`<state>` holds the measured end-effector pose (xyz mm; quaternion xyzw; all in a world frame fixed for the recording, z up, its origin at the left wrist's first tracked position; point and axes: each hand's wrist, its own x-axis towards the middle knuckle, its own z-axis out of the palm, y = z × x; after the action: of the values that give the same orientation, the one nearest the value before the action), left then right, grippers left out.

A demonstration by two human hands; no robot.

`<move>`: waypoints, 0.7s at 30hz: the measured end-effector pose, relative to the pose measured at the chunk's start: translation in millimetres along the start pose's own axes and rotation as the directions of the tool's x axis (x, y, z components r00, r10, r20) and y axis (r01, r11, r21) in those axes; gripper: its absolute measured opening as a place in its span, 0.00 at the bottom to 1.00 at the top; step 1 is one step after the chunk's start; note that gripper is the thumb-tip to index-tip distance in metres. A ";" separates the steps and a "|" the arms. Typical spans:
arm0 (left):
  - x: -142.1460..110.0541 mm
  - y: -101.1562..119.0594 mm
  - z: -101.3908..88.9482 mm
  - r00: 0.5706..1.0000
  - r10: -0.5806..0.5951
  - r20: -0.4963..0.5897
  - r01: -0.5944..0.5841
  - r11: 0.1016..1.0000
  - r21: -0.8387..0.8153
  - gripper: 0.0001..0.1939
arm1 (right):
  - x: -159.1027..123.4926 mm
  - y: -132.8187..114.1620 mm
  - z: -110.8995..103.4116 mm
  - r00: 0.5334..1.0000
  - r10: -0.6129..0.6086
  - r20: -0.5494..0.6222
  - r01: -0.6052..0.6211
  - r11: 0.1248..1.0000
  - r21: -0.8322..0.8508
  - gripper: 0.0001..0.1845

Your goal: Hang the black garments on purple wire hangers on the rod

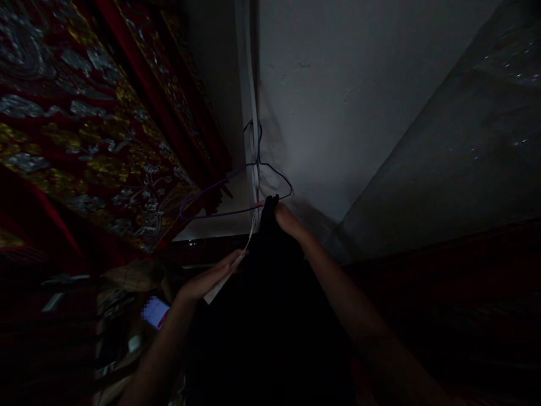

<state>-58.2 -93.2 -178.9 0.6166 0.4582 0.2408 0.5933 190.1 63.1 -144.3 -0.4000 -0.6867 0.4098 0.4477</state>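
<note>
Right arm: extended from the lower right corner, up and inward. The right hand (286, 219) is raised at the top of the cloth (270, 316), gripping its bunched upper end. A fingertip shows at the far side of the cloth; the remaining fingers are hidden behind it.

Left arm: extended from the lower left edge, up and inward. The left hand (211, 280) is lower than the right, fingers nearly straight and directed toward the cloth. It lies against the tag (217, 290), at the cloth's left edge. Whether it pinches the tag or only rests on it cannot be determined. A thin string (252, 228) runs from the tag toward the cloth top.

Cloth position: hanging centrally between the forearms, its upper end at the lower bar of the hanger (220, 215). The hanger's hook is at the strip (248, 56) on the wall (338, 84). The cloth and right hand cover part of the bar; whether the cloth passes over it is unclear.

Visibility: lighting is low. The cloth's folds are lost in black, and its lower end is cut off by the frame. The phone (157, 313) is lit, its upper left corner pixelated; small items around it are blurred.
</note>
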 end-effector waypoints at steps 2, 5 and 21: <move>-8.1 -3.4 -8.7 0.998 -0.023 0.062 0.024 1.000 -0.009 0.42 | 0.1 11.8 1.7 0.998 0.038 -0.048 -0.040 0.999 -0.030 0.23; -17.7 -4.5 -11.8 0.982 -0.105 0.159 0.094 0.993 0.077 0.39 | -8.6 18.3 -10.4 0.986 -0.024 -0.165 0.010 0.996 -0.085 0.18; -13.4 121.2 -74.2 0.845 0.437 -0.309 -0.023 0.607 0.795 0.23 | -40.2 -19.3 -45.1 0.957 -0.102 -0.272 0.041 0.974 -0.224 0.21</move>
<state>-92.9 -51.7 -46.9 0.7847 0.5599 0.2438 0.1064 240.3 28.9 -126.2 -0.4752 -0.6706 0.2551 0.5093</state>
